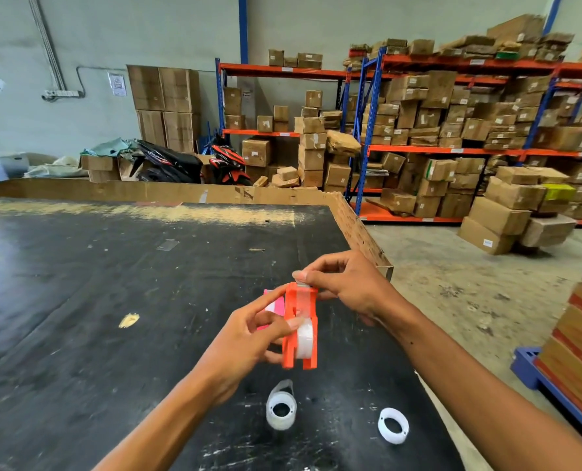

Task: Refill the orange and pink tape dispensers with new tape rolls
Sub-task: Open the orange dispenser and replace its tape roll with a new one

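Above the black bench [112,300], toward its right edge, the left hand [248,338] grips the orange dispenser [299,326] by its side, a clear tape roll [305,338] seated inside. The right hand [347,287] pinches the tape end at the dispenser's far tip. The pink dispenser [275,305] lies on the bench just behind the left fingers. Near the front edge rest a spare roll [281,407] and an empty white core [393,425].

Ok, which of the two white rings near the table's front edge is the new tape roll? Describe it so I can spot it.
On the black table, look just below the orange dispenser held in both hands. The tape roll lies directly under it, left of the other ring. It is the thicker, taller one with a loose clear tail, whereas its neighbour is a thin bare core.
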